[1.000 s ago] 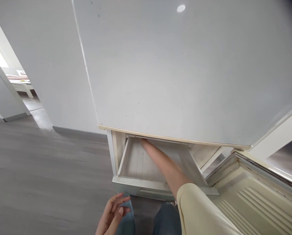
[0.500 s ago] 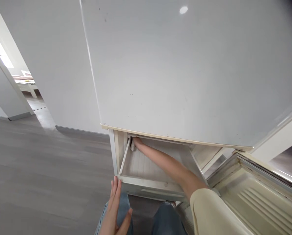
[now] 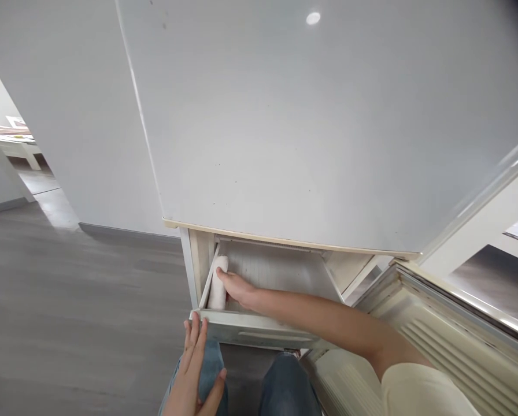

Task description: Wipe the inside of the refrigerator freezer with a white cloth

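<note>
My right hand (image 3: 238, 287) is inside a pulled-out drawer (image 3: 265, 321), closed on a white cloth roll (image 3: 218, 289). The roll lies lengthwise along the drawer's left wall, and my thumb rests on its upper part. My palm hides some of its right side. My left hand (image 3: 193, 364) is open, fingers stretched out, with its fingertips at the drawer's front left corner. The drawer's floor is pale and ridged, and its front panel is grey.
An open door (image 3: 450, 341) with a ridged inner panel stands at the right. Above the drawer spreads a large grey-white top (image 3: 311, 133) with a pale edge strip. Grey wood-look floor (image 3: 89, 323) lies to the left. My knees are under the drawer.
My right hand has come from the drawer's back left corner towards its front, bringing the white roll along the left wall. My left hand stays at the front corner. The view has shifted slightly.
</note>
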`<action>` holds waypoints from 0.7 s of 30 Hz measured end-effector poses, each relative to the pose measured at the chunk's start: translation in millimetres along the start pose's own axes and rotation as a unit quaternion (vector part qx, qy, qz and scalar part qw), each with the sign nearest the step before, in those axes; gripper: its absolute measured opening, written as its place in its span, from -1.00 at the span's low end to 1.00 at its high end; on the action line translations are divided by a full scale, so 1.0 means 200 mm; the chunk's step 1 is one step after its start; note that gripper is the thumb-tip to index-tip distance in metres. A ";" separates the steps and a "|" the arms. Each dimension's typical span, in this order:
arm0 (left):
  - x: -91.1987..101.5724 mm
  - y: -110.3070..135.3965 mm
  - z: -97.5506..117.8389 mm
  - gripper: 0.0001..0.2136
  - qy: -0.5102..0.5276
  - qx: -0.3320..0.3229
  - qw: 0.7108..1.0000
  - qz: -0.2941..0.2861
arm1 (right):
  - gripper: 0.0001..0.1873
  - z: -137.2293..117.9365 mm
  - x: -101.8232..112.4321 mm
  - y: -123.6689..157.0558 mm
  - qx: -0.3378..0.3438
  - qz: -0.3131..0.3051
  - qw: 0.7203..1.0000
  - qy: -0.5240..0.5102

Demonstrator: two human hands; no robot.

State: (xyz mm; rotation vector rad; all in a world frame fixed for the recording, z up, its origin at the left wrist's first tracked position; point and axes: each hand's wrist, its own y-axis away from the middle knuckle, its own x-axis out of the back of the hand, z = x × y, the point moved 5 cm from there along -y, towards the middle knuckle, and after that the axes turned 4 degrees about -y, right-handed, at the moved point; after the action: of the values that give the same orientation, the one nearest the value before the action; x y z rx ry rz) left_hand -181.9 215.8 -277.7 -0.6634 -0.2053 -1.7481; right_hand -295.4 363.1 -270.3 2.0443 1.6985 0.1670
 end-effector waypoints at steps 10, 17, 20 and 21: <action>-0.02 -0.02 0.05 -0.49 -0.121 -0.035 0.992 0.029 | -0.75 -0.32 0.48 0.09 -0.065 -0.192 0.974 0.096; -0.03 -0.04 0.05 -0.48 -0.163 -0.081 0.982 0.049 | -0.87 -0.31 0.56 0.06 0.049 -0.144 0.753 0.640; -0.03 -0.03 0.04 -0.47 -0.170 -0.091 0.980 0.049 | -0.79 -0.31 0.66 0.02 0.088 -0.058 0.709 0.697; -0.03 -0.03 0.04 -0.46 -0.172 -0.097 0.979 0.050 | -0.76 -0.31 0.71 0.01 0.106 -0.030 0.695 0.711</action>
State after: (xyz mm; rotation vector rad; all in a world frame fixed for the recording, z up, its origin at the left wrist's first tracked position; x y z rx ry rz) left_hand -184.7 225.9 -272.4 -1.1012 -0.2369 -1.5606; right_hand -285.8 516.0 -243.6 1.9864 2.5914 2.0639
